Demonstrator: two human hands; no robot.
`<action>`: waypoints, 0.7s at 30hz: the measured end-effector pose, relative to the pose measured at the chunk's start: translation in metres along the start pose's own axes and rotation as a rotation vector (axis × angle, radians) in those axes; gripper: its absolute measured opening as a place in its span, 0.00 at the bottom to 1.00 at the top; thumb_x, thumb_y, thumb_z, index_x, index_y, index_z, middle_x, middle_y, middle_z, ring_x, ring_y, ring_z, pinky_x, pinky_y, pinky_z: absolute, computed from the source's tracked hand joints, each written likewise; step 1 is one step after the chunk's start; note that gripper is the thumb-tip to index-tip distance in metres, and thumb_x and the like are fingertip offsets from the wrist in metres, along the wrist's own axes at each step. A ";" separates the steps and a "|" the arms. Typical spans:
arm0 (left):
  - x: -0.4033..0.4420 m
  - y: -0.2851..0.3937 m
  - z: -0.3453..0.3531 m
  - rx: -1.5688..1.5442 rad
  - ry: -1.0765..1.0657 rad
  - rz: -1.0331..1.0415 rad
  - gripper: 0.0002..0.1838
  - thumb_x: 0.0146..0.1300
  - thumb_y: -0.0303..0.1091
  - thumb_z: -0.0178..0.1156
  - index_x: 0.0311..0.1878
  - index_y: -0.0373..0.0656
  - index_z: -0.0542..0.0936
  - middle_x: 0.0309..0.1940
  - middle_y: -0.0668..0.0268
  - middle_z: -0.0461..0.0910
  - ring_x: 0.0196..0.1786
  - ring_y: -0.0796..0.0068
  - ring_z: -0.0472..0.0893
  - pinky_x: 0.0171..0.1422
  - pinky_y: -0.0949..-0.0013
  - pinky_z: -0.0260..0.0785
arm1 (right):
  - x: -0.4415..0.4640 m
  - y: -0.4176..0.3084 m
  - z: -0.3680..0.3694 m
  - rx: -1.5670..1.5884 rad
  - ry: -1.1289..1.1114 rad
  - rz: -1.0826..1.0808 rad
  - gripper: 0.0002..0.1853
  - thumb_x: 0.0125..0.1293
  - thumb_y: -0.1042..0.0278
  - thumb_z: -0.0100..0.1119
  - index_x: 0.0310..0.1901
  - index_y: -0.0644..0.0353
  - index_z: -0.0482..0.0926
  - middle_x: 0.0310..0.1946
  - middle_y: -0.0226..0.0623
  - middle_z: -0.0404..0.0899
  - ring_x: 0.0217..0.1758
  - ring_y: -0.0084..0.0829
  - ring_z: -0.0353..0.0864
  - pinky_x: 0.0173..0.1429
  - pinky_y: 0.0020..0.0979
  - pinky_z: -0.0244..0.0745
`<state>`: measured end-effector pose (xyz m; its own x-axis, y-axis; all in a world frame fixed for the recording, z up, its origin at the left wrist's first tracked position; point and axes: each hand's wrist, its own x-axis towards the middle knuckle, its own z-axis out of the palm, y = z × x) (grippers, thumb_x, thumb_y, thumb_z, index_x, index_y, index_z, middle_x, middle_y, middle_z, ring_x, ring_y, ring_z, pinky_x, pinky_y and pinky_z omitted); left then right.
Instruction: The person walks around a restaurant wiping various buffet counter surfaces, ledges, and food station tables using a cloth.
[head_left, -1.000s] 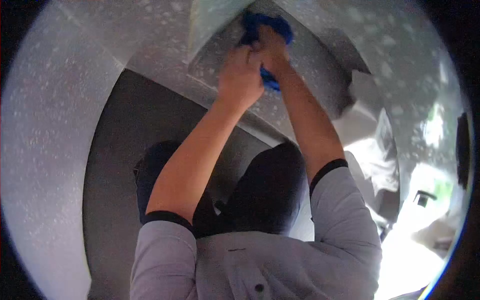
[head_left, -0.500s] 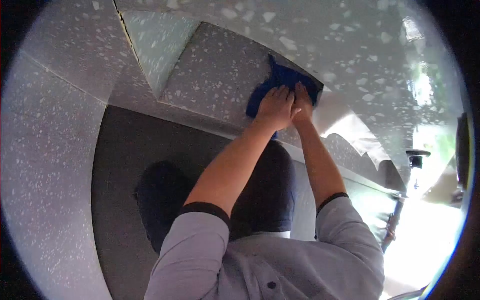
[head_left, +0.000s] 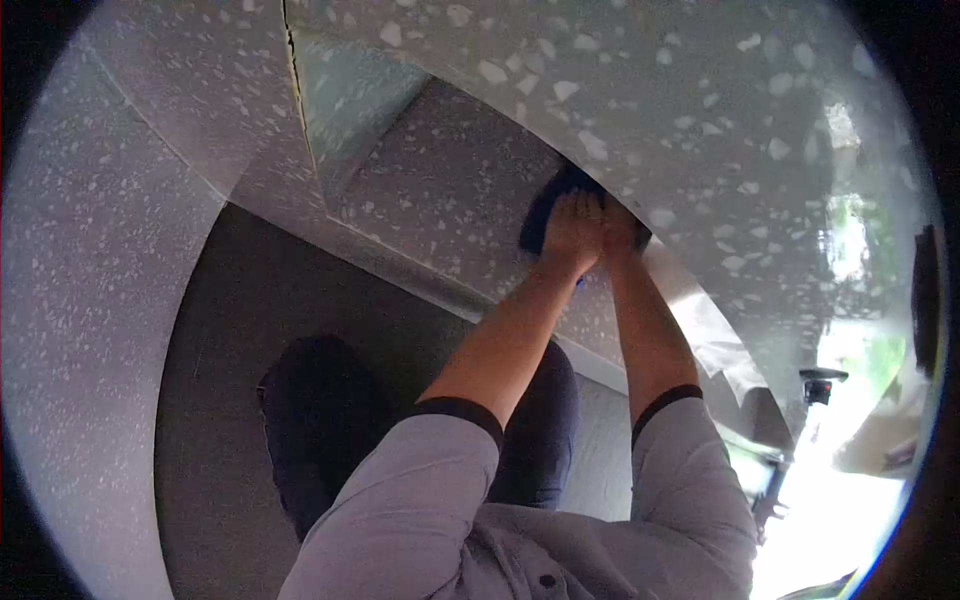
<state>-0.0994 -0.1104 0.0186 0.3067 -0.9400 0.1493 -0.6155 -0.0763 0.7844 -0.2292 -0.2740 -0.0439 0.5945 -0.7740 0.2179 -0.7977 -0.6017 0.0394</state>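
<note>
A dark blue cloth (head_left: 541,214) lies bunched on the speckled lower surface (head_left: 440,180), partly tucked under the overhanging speckled slab. My left hand (head_left: 574,232) presses down on it, fingers close together and pointing away from me. Right beside it, touching, my right hand (head_left: 622,232) is in the slab's shadow on the cloth's right part. Its fingertips are hidden beneath the slab edge. Both forearms reach forward side by side, and a small blue bit of cloth shows below the left palm.
The glossy speckled slab (head_left: 640,110) overhangs from the upper right. A speckled curved wall (head_left: 80,330) rises at left, with a cracked seam near the top. Dark floor (head_left: 230,320) lies under my knees. At right are a black-topped fitting (head_left: 822,385) and bright glare.
Both hands and the cloth have gone farther under the slab edge, so less of the cloth shows. The view has shifted, and the slab covers more of the recess.
</note>
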 end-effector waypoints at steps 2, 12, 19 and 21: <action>-0.002 -0.002 0.017 0.038 0.003 0.011 0.34 0.72 0.40 0.51 0.76 0.30 0.61 0.75 0.47 0.66 0.79 0.53 0.62 0.84 0.54 0.49 | 0.005 -0.004 -0.011 -0.014 -0.052 0.050 0.32 0.76 0.46 0.45 0.73 0.59 0.68 0.74 0.53 0.67 0.77 0.54 0.65 0.80 0.45 0.58; -0.016 -0.003 0.020 0.204 -0.060 0.060 0.38 0.70 0.35 0.49 0.80 0.30 0.54 0.79 0.48 0.59 0.82 0.57 0.58 0.86 0.56 0.45 | 0.008 -0.038 -0.052 -0.208 -0.028 0.078 0.33 0.77 0.41 0.44 0.71 0.59 0.72 0.72 0.54 0.70 0.74 0.55 0.69 0.79 0.49 0.59; -0.067 -0.020 -0.001 0.258 -0.034 0.319 0.30 0.69 0.33 0.52 0.73 0.31 0.67 0.74 0.49 0.67 0.79 0.56 0.64 0.84 0.55 0.51 | -0.063 -0.007 -0.006 -0.135 0.016 0.141 0.36 0.75 0.45 0.47 0.71 0.71 0.69 0.73 0.60 0.66 0.79 0.55 0.61 0.81 0.48 0.54; -0.085 -0.027 -0.013 0.341 -0.145 0.365 0.33 0.70 0.36 0.50 0.76 0.33 0.64 0.77 0.51 0.64 0.81 0.59 0.62 0.86 0.57 0.46 | -0.093 -0.028 -0.018 -0.213 -0.125 0.107 0.37 0.75 0.45 0.46 0.73 0.71 0.66 0.75 0.60 0.63 0.80 0.55 0.60 0.82 0.48 0.53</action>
<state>-0.0996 -0.0241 -0.0076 -0.0612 -0.9602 0.2725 -0.8724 0.1841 0.4527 -0.2639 -0.1817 -0.0478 0.5027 -0.8574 0.1101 -0.8522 -0.4703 0.2294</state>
